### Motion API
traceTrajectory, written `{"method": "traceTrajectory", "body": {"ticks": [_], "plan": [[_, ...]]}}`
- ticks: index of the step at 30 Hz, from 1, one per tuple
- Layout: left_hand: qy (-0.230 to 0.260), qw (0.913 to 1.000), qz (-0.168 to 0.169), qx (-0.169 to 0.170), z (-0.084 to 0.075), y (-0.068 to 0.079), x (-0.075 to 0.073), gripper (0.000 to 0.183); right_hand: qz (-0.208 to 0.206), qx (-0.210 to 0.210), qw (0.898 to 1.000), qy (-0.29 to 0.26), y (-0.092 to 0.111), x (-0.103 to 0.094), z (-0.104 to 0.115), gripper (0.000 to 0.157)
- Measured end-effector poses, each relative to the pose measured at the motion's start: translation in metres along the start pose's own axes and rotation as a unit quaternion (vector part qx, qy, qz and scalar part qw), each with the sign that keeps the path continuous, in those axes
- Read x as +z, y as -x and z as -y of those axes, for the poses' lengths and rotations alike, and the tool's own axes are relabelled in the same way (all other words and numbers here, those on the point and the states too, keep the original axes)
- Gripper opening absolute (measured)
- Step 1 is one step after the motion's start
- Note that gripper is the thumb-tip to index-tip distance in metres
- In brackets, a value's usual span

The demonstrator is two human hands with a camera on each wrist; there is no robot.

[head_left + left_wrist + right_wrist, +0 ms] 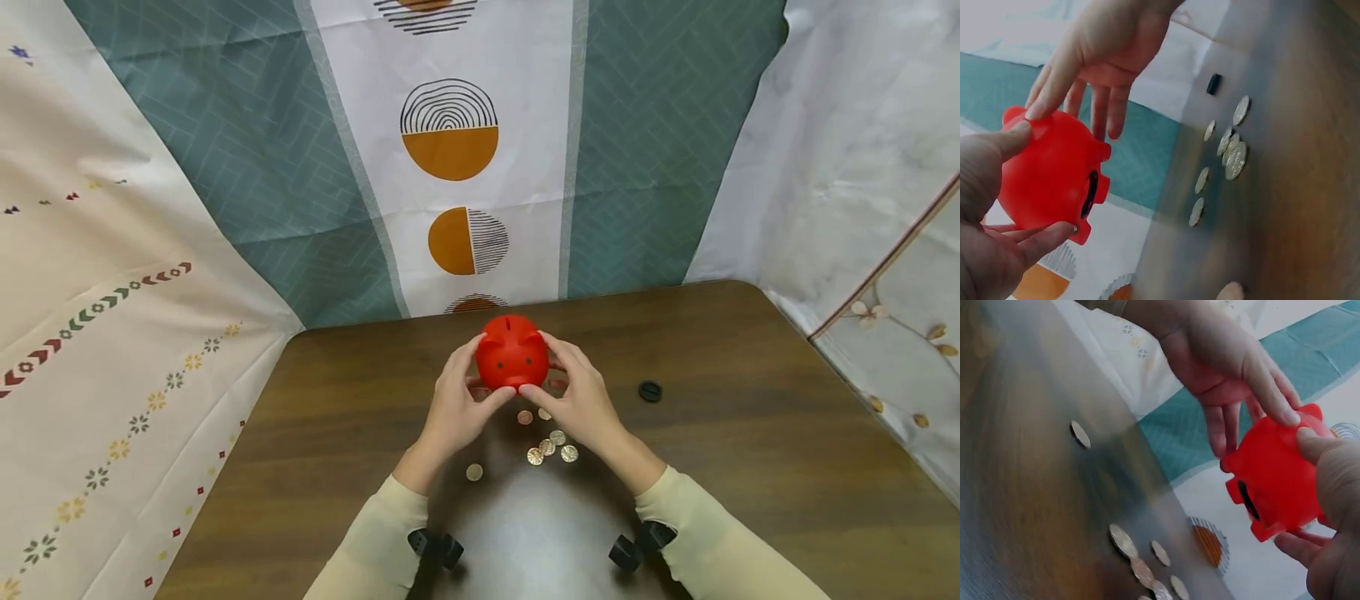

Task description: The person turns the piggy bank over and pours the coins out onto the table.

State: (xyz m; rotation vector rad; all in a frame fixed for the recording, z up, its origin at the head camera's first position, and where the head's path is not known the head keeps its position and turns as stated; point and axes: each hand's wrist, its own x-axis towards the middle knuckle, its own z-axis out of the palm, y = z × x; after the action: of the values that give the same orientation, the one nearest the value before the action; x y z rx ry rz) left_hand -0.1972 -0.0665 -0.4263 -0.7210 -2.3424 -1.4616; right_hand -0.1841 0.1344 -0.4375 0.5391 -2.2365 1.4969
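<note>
A red piggy bank point(512, 354) is held up above the table, its snout toward me and the coin slot on top. My left hand point(457, 400) grips one side of it, thumb near the snout. From the other side my right hand point(581, 396) grips it the same way, both thumbs close together at the front. In the left wrist view a dark round hole point(1089, 194) shows in the belly between the stubby feet. Below the piggy bank several coins point(547, 447) lie on the wood, one a coppery coin point(525, 417).
To the right of the hands a small round black plug point(650, 391) lies on the brown wooden table point(345, 417). A single coin point(474, 472) sits apart near my left forearm. Patterned cloth point(637, 167) hangs behind the table and along both sides.
</note>
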Motion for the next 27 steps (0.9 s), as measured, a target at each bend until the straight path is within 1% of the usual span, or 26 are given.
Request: {"method": "traceTrajectory", "body": {"ticks": [2, 5, 7, 8, 9, 10, 11, 12, 13, 14, 15, 16, 17, 18, 19, 20, 21, 24, 26, 27], "plan": [[0.005, 0.9995, 0.018, -0.025, 0.004, 0.004, 0.002, 0.082, 0.014, 0.030, 0.999, -0.003, 0.004, 0.001, -0.003, 0.077], [0.009, 0.9990, 0.022, -0.038, 0.010, 0.008, 0.005, 0.082, 0.030, 0.049, 0.998, -0.004, 0.007, 0.002, -0.005, 0.079], [0.014, 0.9993, 0.019, -0.030, 0.011, 0.009, 0.007, 0.082, 0.032, 0.045, 0.998, 0.004, 0.007, 0.001, -0.005, 0.080], [0.018, 0.9996, 0.014, -0.020, 0.011, 0.008, 0.007, 0.082, 0.027, 0.033, 0.999, 0.009, 0.006, 0.001, -0.005, 0.081], [0.020, 0.9998, 0.005, 0.002, 0.009, 0.007, 0.007, 0.082, 0.018, 0.011, 1.000, 0.017, 0.005, 0.000, -0.004, 0.081], [0.024, 0.9991, -0.008, 0.035, 0.007, 0.006, 0.007, 0.082, 0.001, -0.030, 0.999, 0.026, 0.003, -0.002, -0.002, 0.081], [0.027, 0.9963, -0.023, 0.078, 0.003, 0.005, 0.007, 0.083, -0.020, -0.082, 0.996, 0.036, 0.002, -0.003, -0.001, 0.078], [0.026, 0.9913, -0.039, 0.123, -0.005, 0.004, 0.006, 0.084, -0.044, -0.134, 0.989, 0.048, 0.000, -0.004, 0.000, 0.073], [0.025, 0.9860, -0.053, 0.156, -0.009, 0.004, 0.005, 0.084, -0.062, -0.171, 0.982, 0.056, 0.000, -0.005, 0.001, 0.071], [0.023, 0.9841, -0.058, 0.166, -0.011, 0.004, 0.004, 0.085, -0.068, -0.184, 0.979, 0.058, -0.001, -0.006, 0.002, 0.071], [0.023, 0.9848, -0.056, 0.163, -0.011, 0.004, 0.004, 0.085, -0.064, -0.184, 0.979, 0.055, -0.001, -0.006, 0.002, 0.071], [0.024, 0.9876, -0.048, 0.147, -0.011, 0.004, 0.003, 0.084, -0.054, -0.170, 0.983, 0.050, -0.001, -0.006, 0.001, 0.070], [0.024, 0.9923, -0.033, 0.117, -0.009, 0.005, 0.003, 0.083, -0.035, -0.134, 0.990, 0.040, 0.000, -0.005, -0.001, 0.070], [0.025, 0.9967, -0.015, 0.076, -0.006, 0.006, 0.002, 0.082, -0.013, -0.086, 0.996, 0.034, 0.001, -0.004, -0.002, 0.072], [0.027, 0.9991, 0.005, 0.033, 0.003, 0.007, 0.003, 0.082, 0.007, -0.037, 0.999, 0.033, 0.003, -0.003, -0.004, 0.075], [0.028, 0.9994, 0.022, -0.002, 0.006, 0.008, 0.004, 0.083, 0.021, -0.001, 0.999, 0.035, 0.005, -0.003, -0.006, 0.077], [0.030, 0.9989, 0.031, -0.018, 0.009, 0.009, 0.004, 0.082, 0.029, 0.014, 0.999, 0.036, 0.006, -0.002, -0.008, 0.077], [0.037, 0.9979, 0.038, -0.036, 0.013, 0.012, 0.006, 0.083, 0.030, 0.026, 0.998, 0.042, 0.009, 0.000, -0.010, 0.077], [0.039, 0.9984, 0.031, -0.027, 0.012, 0.012, 0.007, 0.083, 0.019, 0.011, 0.999, 0.044, 0.009, 0.001, -0.010, 0.076], [0.039, 0.9989, 0.023, -0.010, 0.011, 0.011, 0.007, 0.083, 0.009, -0.004, 0.999, 0.048, 0.009, 0.001, -0.009, 0.076]]}}
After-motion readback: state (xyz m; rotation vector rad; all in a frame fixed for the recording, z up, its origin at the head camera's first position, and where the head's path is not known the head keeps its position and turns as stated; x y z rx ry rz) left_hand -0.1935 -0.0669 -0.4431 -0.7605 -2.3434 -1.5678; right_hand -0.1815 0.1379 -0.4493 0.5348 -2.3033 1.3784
